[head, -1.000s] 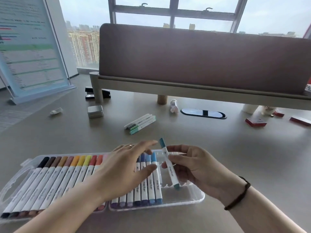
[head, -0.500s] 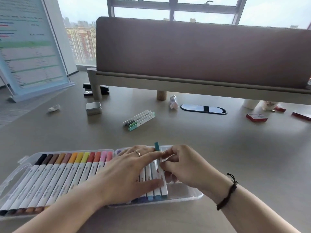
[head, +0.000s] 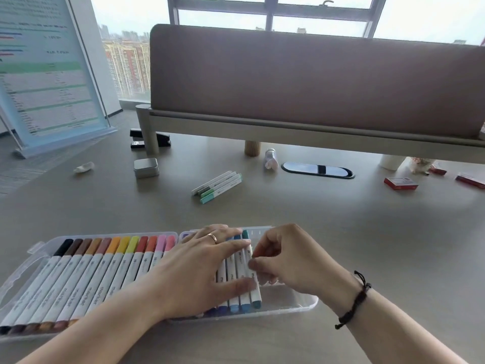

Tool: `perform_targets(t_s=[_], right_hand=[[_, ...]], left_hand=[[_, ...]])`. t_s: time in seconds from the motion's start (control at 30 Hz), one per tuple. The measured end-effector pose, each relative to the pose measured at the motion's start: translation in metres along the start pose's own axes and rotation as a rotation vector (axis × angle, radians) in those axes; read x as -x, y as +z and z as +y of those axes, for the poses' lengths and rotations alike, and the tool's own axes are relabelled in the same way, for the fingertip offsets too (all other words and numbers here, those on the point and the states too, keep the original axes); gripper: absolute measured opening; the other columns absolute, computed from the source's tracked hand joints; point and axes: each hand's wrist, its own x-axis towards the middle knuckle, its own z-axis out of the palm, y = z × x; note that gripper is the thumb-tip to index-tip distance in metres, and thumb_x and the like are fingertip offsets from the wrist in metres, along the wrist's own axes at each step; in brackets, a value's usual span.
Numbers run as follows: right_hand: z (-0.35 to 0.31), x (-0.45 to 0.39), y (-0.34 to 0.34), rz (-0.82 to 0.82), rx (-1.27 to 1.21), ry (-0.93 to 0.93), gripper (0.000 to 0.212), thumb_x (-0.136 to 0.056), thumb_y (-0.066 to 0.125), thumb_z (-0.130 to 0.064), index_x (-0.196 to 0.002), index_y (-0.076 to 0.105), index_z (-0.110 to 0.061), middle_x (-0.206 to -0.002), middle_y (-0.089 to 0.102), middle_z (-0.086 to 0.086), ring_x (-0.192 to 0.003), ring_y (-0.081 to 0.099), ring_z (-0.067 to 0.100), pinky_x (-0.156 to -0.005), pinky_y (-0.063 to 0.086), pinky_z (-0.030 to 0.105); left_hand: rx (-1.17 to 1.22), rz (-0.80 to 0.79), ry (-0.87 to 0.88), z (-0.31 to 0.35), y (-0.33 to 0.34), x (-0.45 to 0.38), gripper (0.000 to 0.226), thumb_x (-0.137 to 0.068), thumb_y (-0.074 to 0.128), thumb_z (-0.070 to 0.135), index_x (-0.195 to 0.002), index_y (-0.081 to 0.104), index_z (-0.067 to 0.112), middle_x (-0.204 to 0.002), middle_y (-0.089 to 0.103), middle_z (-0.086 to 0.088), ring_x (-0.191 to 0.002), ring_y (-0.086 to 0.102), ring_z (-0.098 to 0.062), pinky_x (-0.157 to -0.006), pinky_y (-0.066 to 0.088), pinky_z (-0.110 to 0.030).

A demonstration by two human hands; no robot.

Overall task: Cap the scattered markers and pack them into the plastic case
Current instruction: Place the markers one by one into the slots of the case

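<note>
Daylight from the big window falls over our grey tabletop [head: 341, 232], with the padded divider [head: 315, 80] standing along its far edge. Near the front edge lies the clear plastic case [head: 288, 304], open in two halves.

Our left hand [head: 199, 269] lies flat with straight fingers across the blue and purple markers in the right half, pressing them together. Our right hand [head: 286, 256] pinches the teal marker [head: 250, 269] at its barrel, seating it at the end of that row; it lies in the case already, touching its blue neighbour.

We think the main risk is the teal marker riding up on its neighbour instead of dropping flat, if the left hand lifts too soon and the row spreads. Pushing sideways on the light case could also make it skid toward the front edge. The free room at the right end of the case looks tight for what remains.

Counting: the left half holds twelve markers, black through pink. In the right half we make out four blue-to-teal ones, and more purple ones hidden under the left hand, number unknown. About four loose markers [head: 217, 183] wait mid-table, well apart from the case, seemingly capped. Two hands, one case.
</note>
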Motion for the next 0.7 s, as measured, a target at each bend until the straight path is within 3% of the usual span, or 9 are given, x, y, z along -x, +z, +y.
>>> perform_targets(t_s=[0.13, 0.27, 0.7], right_hand=[[-0.0001, 0.0003, -0.0028, -0.041, -0.030, 0.012, 0.013, -0.082, 0.079, -0.016, -0.073, 0.074, -0.008, -0.065, 0.074, 0.006, -0.056, 0.067, 0.012, -0.058, 0.055, 0.024], [0.0011, -0.0001, -0.0014, -0.041, -0.028, 0.011, 0.013, -0.081, 0.080, -0.015, -0.071, 0.074, -0.009, -0.064, 0.074, 0.006, -0.057, 0.069, 0.015, -0.061, 0.059, 0.027], [0.0018, -0.0003, -0.0034, -0.087, -0.069, 0.030, 0.011, -0.081, 0.080, -0.013, -0.072, 0.075, -0.008, -0.066, 0.074, 0.008, -0.055, 0.066, 0.012, -0.057, 0.054, 0.023]], left_hand=[[0.024, 0.003, -0.012, 0.0002, -0.0003, -0.0006, 0.081, -0.075, 0.033, 0.090, -0.147, 0.028, 0.053, -0.157, 0.016, 0.034, -0.137, 0.002, 0.015, -0.118, 0.013, -0.028], [0.040, 0.022, -0.024, -0.0005, 0.0008, -0.0004, 0.082, -0.073, 0.037, 0.092, -0.145, 0.032, 0.053, -0.156, 0.020, 0.033, -0.144, 0.008, 0.008, -0.119, 0.015, -0.028], [0.008, 0.027, -0.040, -0.0028, 0.0012, -0.0008, 0.086, -0.074, 0.037, 0.092, -0.148, 0.029, 0.047, -0.152, 0.024, 0.031, -0.142, 0.014, 0.006, -0.119, 0.017, -0.028]])
